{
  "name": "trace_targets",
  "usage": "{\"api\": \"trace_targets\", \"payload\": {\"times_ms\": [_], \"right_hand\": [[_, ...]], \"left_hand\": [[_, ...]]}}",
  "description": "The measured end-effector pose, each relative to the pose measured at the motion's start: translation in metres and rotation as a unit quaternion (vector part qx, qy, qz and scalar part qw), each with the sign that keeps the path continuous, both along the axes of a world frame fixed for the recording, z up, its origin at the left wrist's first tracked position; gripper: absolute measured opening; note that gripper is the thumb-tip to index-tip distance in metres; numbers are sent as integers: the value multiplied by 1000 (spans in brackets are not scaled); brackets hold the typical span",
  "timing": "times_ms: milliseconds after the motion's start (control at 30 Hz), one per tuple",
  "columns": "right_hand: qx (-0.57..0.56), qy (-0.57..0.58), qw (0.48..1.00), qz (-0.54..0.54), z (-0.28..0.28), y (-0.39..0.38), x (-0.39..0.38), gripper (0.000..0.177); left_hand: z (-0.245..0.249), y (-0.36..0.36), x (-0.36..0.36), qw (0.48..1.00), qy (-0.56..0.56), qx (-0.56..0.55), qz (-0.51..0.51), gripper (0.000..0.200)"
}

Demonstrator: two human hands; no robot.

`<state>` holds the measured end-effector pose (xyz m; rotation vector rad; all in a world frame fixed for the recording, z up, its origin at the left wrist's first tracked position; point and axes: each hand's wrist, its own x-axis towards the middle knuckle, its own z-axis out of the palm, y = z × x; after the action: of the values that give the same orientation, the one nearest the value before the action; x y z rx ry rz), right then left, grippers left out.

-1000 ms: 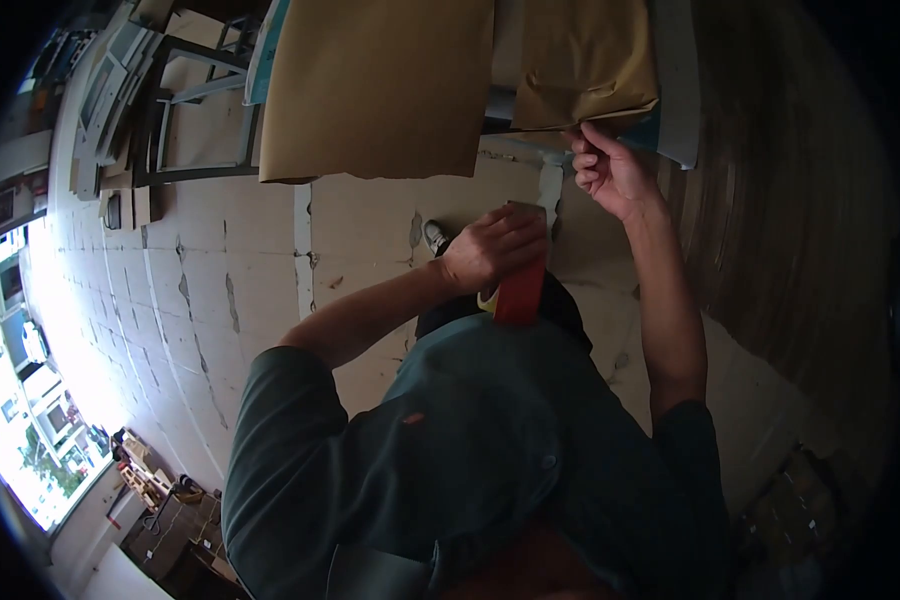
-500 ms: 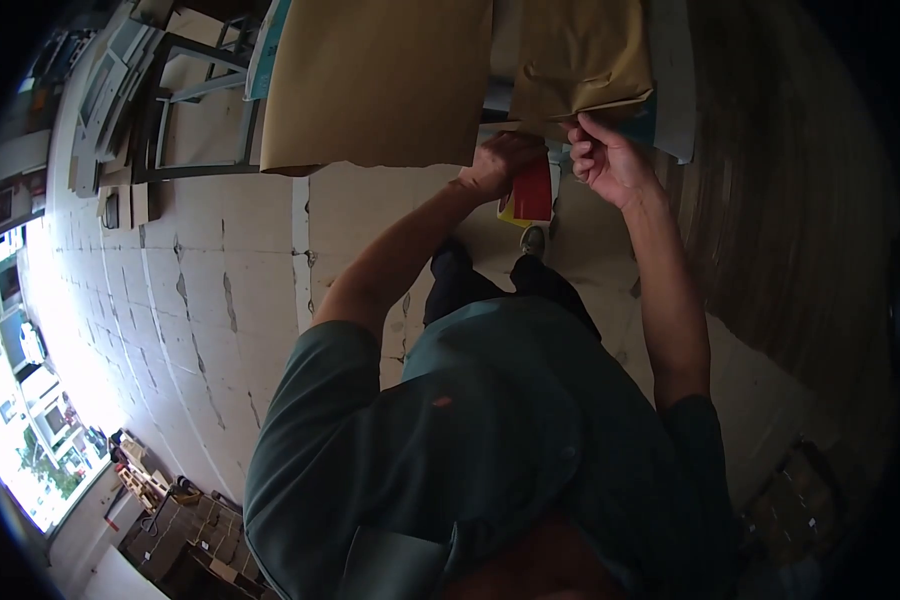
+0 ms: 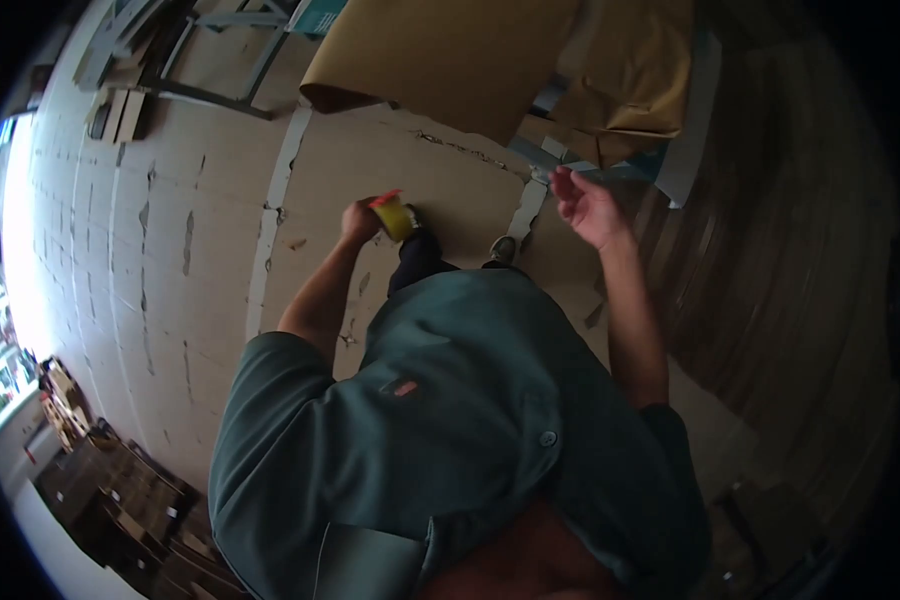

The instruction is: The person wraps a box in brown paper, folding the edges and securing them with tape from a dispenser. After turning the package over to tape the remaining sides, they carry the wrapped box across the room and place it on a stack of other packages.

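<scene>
Left grip [image 3: 360,222] holds a blurred object [image 3: 394,218], perhaps tape.

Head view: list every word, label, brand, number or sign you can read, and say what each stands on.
No text can be read.
Teal, flat-sided piece at the top: white print, too small.
Small red-orange patch on the dark green cloth shirt: any lettering too blurred.
Yellow-and-red roll in the left hand: blurred, no lettering discernible.
Brown, boxy stack at lower left: white marks, too small.
</scene>
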<state>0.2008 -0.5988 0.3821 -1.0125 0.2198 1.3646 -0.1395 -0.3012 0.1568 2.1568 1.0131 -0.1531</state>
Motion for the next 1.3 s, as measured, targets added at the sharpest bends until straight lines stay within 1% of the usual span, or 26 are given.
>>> {"api": "trace_targets", "payload": {"times_ms": [33,67,100,167,200,233,367,433,467,533,600,633,667,733,800,867,900,933,967,1033,1067,1100,1133,1200,1233,1300], "right_hand": [[18,25,999,-37,-11,10,-10,20],[36,49,995,-75,-22,18,-16,20],[29,45,997,-62,-34,27,-14,20],[70,49,982,-169,-60,56,0,23],[92,51,968,-227,-70,64,2,24],[92,48,969,-225,-78,66,2,24],[144,35,956,-255,-89,61,14,25],[151,23,954,-259,-84,59,6,24],[157,17,953,-258,-81,62,6,23],[146,5,953,-264,-78,61,4,22],[119,-2,959,-259,-77,63,2,21],[119,-2,956,-267,-69,61,-3,21],[64,0,969,-240,-49,65,-8,19],[-41,2,983,-179,-17,72,-14,18],[-12,6,980,-201,-37,66,-12,18],[36,25,972,-233,-58,61,-8,18],[44,21,973,-225,-53,64,-6,18],[41,15,980,-193,-50,65,-5,19],[37,11,986,-162,-47,66,-7,20],[-39,15,999,-10,-48,59,-7,26],[-31,10,999,-10,-39,58,-16,26],[-81,-102,989,65,-17,60,-28,29],[-133,-214,958,140,6,68,-29,33],[-88,-236,958,137,50,82,-28,30],[-45,-245,959,134,68,88,-33,27],[-2,-279,952,128,85,94,-44,22]], "left_hand": [[-4,0,-28,996,48,-28,64,35],[20,-6,-47,981,33,-96,168,38],[49,-12,-63,949,17,-161,269,41],[42,-14,-107,911,28,-147,385,39],[32,-14,-132,914,26,-121,387,40],[24,-15,-153,918,23,-95,385,41],[41,-7,-189,892,-21,-151,426,45],[45,16,-197,896,-51,-148,415,45],[55,33,-183,900,-60,-149,405,45],[102,63,-159,885,-182,-126,411,29],[127,112,-137,906,-254,-62,332,29],[163,131,-115,919,-244,-57,304,30],[195,152,-88,931,-238,-49,273,30],[202,207,-64,929,-313,20,197,27],[242,240,-15,903,-420,32,86,23],[284,251,50,839,-497,-191,109,24],[325,237,81,880,-464,-97,20,29],[358,230,111,913,-400,-73,-16,34],[397,207,145,927,-362,72,-67,33],[448,181,207,947,-185,205,-164,29],[463,168,239,940,-103,250,-207,30],[474,158,270,924,-22,292,-244,32],[475,151,297,898,-21,340,-280,30],[458,143,351,862,4,378,-337,34],[446,142,369,845,-27,398,-356,39],[439,132,376,865,-40,362,-346,37]]}}
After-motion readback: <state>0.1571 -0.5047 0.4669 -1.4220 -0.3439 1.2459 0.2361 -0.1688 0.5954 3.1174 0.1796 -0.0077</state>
